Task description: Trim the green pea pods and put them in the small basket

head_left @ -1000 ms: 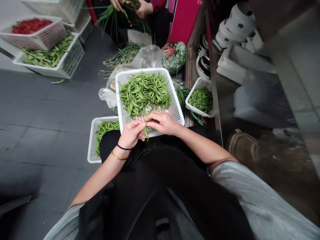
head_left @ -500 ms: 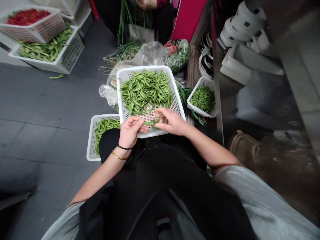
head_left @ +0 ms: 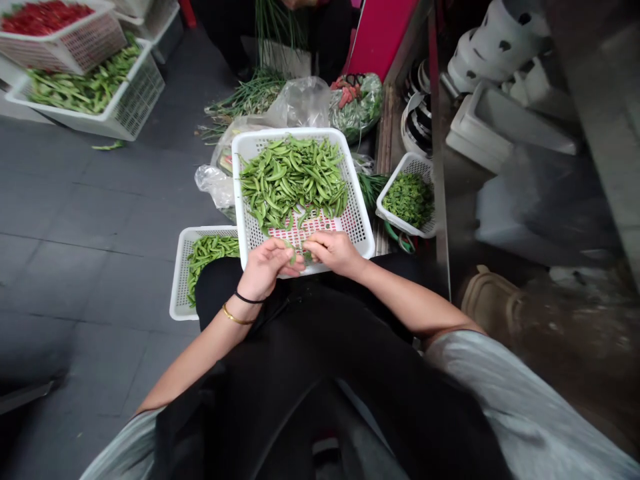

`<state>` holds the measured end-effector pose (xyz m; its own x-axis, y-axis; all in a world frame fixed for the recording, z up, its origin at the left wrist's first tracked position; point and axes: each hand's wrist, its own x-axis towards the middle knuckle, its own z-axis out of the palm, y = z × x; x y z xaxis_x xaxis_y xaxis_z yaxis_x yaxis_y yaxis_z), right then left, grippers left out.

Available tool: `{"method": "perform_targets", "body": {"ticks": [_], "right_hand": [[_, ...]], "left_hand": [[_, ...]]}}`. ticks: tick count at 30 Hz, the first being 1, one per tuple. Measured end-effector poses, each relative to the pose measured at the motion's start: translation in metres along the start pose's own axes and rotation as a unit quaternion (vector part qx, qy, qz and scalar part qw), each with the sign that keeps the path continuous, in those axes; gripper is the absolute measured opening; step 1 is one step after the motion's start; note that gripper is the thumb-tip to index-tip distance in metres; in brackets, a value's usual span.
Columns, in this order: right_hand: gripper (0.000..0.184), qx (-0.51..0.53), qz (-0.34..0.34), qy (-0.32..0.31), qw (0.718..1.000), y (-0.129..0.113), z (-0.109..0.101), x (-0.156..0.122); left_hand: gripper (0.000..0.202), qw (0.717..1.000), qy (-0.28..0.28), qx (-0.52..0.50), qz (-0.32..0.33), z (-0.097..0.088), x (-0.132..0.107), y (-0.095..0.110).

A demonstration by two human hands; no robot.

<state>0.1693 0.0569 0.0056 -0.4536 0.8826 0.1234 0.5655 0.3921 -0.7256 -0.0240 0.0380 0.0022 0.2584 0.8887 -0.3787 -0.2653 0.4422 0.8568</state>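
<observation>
A white perforated basket (head_left: 367,220) rests on my lap, with a heap of green pea pods (head_left: 295,177) filling its far part. Over its near edge, my left hand (head_left: 267,267) pinches a single pea pod (head_left: 291,253) between thumb and fingers. My right hand (head_left: 335,252) is closed close beside it, thumb against the index finger, at the pod's end. Whether a bit of stem sits in that pinch is too small to make out. Some small green scraps lie under the fingers near the basket's rim.
A second white basket (head_left: 180,267) with pods stands by my left knee. Right of my lap basket is a basket of leafy greens (head_left: 407,200). Plastic bags (head_left: 305,100) and green onions (head_left: 250,97) lie ahead, before another seated person. Stacked baskets (head_left: 127,107) stand far left; a metal edge runs along the right.
My right hand has moved left and down to meet the left hand, and its spread fingers have closed. The left hand has turned the pod more upright. The view has shifted slightly.
</observation>
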Motion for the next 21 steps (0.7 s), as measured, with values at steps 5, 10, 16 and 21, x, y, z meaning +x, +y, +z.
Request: {"method": "perform_targets", "body": {"ticks": [5, 10, 16, 21], "right_hand": [[0.020, -0.149, 0.064, -0.251, 0.954, 0.048, -0.023, 0.019], [0.033, -0.335, 0.075, -0.234, 0.910, 0.082, 0.019, 0.074], [0.037, -0.355, 0.028, -0.310, 0.882, 0.101, 0.064, 0.105], [0.032, -0.360, -0.025, -0.248, 0.899, 0.088, 0.037, 0.071]], "left_hand": [[0.021, 0.987, 0.111, -0.099, 0.061, -0.029, 0.012, 0.005], [0.026, 0.992, -0.022, -0.122, -0.025, -0.037, 0.016, 0.009], [0.028, 0.982, -0.049, -0.173, -0.056, -0.033, 0.019, 0.008], [0.035, 0.988, -0.003, -0.119, -0.098, -0.032, 0.029, -0.006]]}}
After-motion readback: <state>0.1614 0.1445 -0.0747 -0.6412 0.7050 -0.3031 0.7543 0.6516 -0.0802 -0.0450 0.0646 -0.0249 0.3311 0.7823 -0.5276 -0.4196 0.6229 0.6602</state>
